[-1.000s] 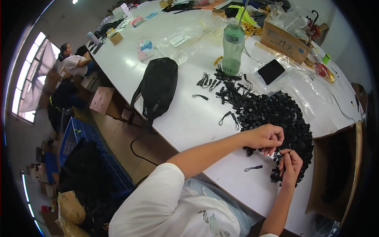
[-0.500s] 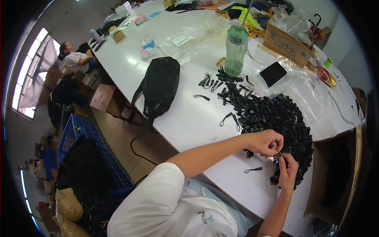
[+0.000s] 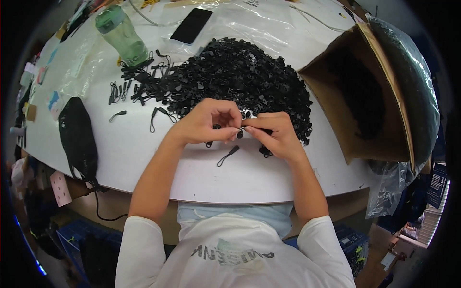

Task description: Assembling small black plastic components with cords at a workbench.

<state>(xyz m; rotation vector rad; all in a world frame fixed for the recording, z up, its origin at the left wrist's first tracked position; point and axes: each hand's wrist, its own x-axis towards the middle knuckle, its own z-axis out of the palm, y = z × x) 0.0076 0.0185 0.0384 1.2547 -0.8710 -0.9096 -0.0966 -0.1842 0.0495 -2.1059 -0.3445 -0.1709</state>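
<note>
White worktop [image 3: 144,158] bearing, in descending size: an open cardboard box [image 3: 379,120] at the right edge; a broad heap of small black pieces [image 3: 240,77]; a black mesh pouch [image 3: 77,134] at the left; a green bottle [image 3: 121,36]; a dark phone [image 3: 191,25]. Left hand [image 3: 209,126] and right hand [image 3: 273,134] meet at the heap's near edge, fingers pinched together on one small black piece [image 3: 239,135]. A finished corded pull [image 3: 227,155] lies just below them.
</note>
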